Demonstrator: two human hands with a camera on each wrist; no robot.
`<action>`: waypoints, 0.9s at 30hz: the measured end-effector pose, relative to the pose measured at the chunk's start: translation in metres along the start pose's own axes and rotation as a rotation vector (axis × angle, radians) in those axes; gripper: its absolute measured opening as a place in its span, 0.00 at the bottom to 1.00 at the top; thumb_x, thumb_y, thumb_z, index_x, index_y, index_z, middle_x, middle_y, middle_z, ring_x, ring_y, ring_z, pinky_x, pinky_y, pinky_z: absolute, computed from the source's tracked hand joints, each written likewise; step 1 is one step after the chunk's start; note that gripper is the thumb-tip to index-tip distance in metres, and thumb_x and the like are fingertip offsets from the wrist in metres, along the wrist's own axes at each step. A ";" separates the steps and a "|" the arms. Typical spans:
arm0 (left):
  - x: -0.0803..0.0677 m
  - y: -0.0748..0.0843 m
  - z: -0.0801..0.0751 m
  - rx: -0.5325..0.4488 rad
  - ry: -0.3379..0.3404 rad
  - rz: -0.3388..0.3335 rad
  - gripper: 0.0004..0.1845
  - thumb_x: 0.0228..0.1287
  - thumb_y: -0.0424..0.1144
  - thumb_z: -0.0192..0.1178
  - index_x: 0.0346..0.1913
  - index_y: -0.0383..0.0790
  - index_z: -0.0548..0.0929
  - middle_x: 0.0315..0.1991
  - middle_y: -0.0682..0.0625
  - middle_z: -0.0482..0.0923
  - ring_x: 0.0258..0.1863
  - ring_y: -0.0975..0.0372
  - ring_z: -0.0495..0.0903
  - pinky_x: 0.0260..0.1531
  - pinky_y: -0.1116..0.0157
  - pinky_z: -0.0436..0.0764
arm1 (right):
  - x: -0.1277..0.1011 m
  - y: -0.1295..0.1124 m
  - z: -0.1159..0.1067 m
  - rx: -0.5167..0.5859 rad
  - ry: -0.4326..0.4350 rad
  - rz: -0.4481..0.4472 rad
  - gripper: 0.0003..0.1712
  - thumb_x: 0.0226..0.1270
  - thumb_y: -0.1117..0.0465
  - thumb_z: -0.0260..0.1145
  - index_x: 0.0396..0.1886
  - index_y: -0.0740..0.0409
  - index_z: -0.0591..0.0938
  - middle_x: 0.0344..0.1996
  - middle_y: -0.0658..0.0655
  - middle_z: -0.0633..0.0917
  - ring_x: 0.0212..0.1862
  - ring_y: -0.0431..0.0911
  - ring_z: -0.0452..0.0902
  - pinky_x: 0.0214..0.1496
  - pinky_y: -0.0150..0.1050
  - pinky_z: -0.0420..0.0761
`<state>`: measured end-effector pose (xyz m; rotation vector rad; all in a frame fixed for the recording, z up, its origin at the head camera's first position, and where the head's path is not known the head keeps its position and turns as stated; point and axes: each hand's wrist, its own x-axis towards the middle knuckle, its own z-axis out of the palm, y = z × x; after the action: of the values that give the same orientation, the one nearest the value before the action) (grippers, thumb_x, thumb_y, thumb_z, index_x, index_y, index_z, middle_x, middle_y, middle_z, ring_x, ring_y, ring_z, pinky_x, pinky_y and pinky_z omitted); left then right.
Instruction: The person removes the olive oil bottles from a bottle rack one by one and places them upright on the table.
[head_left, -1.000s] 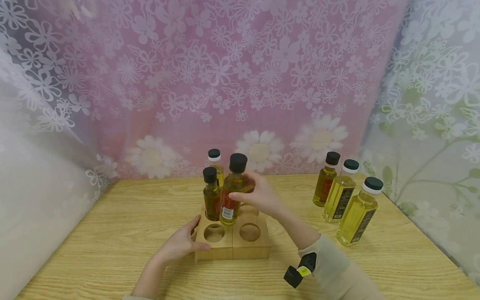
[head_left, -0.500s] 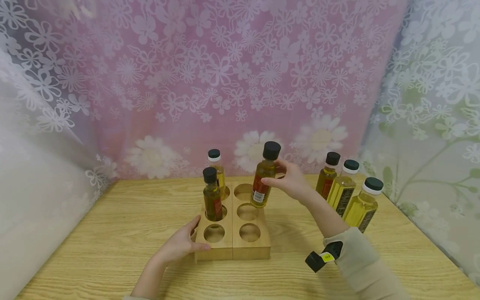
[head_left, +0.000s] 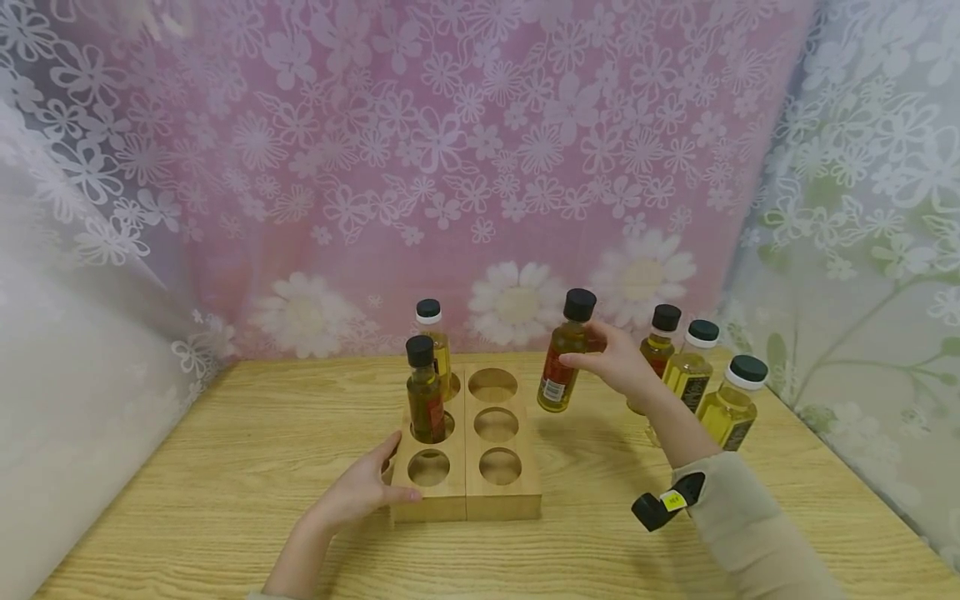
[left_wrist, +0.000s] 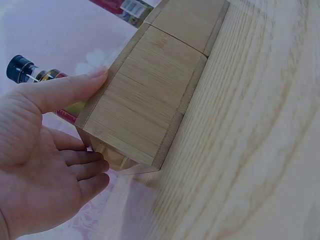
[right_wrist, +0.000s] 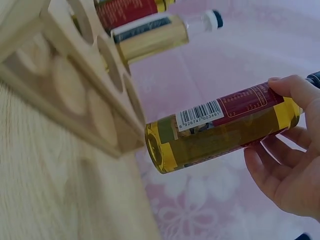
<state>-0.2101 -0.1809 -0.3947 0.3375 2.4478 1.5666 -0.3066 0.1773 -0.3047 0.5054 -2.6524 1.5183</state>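
Note:
My right hand (head_left: 618, 360) grips an oil bottle (head_left: 553, 390) with a black cap and red label. The bottle hangs tilted above the table, right of the wooden bottle rack (head_left: 502, 505). Its barcode and base face the camera in the right wrist view. At the rack's near left corner my left hand (head_left: 360, 485) holds on, its thumb (left_wrist: 75, 89) on the front top edge and the fingers against the side. Two bottles stand in the left column: a dark red-labelled bottle (head_left: 426, 404) in the middle hole and a pale oil bottle (head_left: 441, 358) behind it.
On the right of the table (head_left: 247, 433) stand a red-labelled bottle (head_left: 657, 350) and two pale oil bottles, the nearer one (head_left: 726, 415) partly behind my right arm. A pink flowered curtain (head_left: 480, 208) hangs at the back.
My right hand has lifted the red-labelled bottle away from over the rack and carried it right, past the rack's edge. My left hand has stayed in place.

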 end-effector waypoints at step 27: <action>0.002 -0.003 -0.001 0.006 0.001 -0.004 0.58 0.47 0.44 0.73 0.71 0.26 0.44 0.71 0.32 0.41 0.67 0.37 0.47 0.61 0.43 0.55 | 0.039 0.058 0.018 -0.004 0.035 0.062 0.34 0.61 0.56 0.66 0.63 0.66 0.67 0.56 0.67 0.73 0.57 0.60 0.69 0.55 0.54 0.71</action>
<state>-0.2125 -0.1820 -0.3968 0.3334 2.4532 1.5580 -0.3586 0.1796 -0.3548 0.3963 -2.6686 1.5224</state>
